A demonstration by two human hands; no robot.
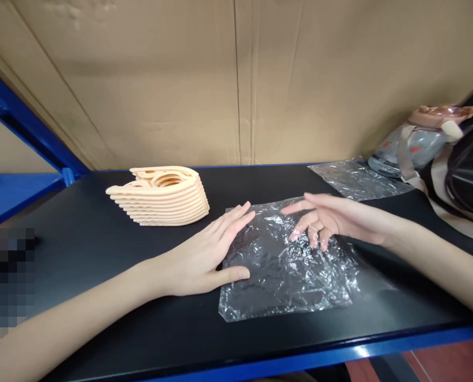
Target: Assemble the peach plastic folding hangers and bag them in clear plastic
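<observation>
"So, what is the biggest thing you see?"

"Brown cardboard (pixel 160 79), standing across the far side. Next comes the black desk (pixel 141 334) with its blue near edge."

"And on it?"

"A clear plastic bag (pixel 268 297) lies flat and wrinkled in the middle, toward the near edge. Another plastic sheet (pixel 348 180) is at the far right, beside a strapped bottle (pixel 407 151). Left of the bag, farther back, sits a stack of cream pieces (pixel 163 204)."

"The hands?"

"The left hand (pixel 207 257) is over the bag's left edge, fingers stretched out, thumb well apart, gripping nothing. The right hand (pixel 332 217) is above the bag's right part, palm turned leftward, fingers loosely bent with a wide gap to each other hand, nothing held."

"Are the right fingertips (pixel 324 244) touching the plastic?"

"I cannot tell."
</observation>
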